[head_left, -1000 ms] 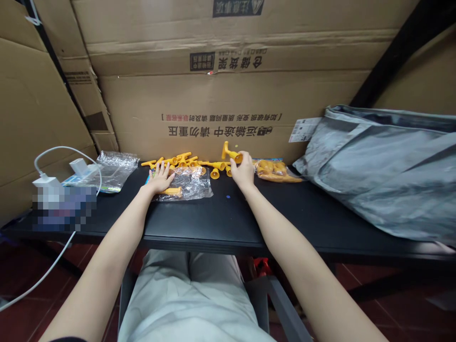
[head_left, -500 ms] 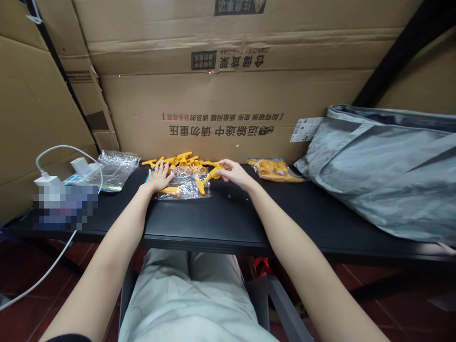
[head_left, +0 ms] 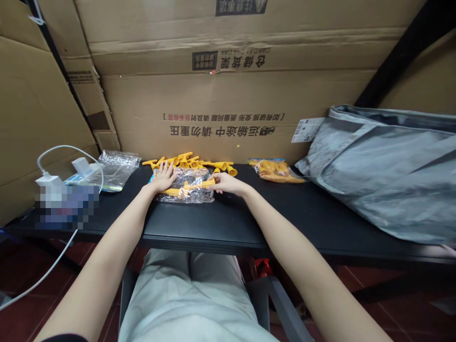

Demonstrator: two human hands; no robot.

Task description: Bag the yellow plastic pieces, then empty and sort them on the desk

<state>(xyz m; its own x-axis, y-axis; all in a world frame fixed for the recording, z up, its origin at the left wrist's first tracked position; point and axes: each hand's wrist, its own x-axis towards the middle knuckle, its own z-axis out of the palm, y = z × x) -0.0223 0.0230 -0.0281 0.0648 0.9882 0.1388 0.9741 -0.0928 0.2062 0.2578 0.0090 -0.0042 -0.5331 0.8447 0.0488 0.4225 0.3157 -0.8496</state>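
Observation:
My left hand (head_left: 163, 178) lies flat with fingers spread on the left end of a clear plastic bag (head_left: 190, 187) on the black table (head_left: 228, 218). At the bag's right end my right hand (head_left: 225, 182) pinches a yellow plastic piece (head_left: 204, 183), which reaches into the bag's mouth. Another yellow piece (head_left: 174, 192) lies inside the bag. Behind the bag, a loose pile of several yellow plastic pieces (head_left: 194, 163) sits against the cardboard.
A sealed bag of yellow pieces (head_left: 276, 171) lies to the right, beside a large grey fabric bag (head_left: 381, 166). At left are an empty clear bag (head_left: 114, 168), white chargers (head_left: 48, 180) with a cable, and a blurred object. Cardboard boxes (head_left: 228, 95) wall off the back.
My right hand lifted a yellow piece from the pile, carried it left and down, and now holds it at the mouth of the clear bag. My left hand stayed flat on the bag.

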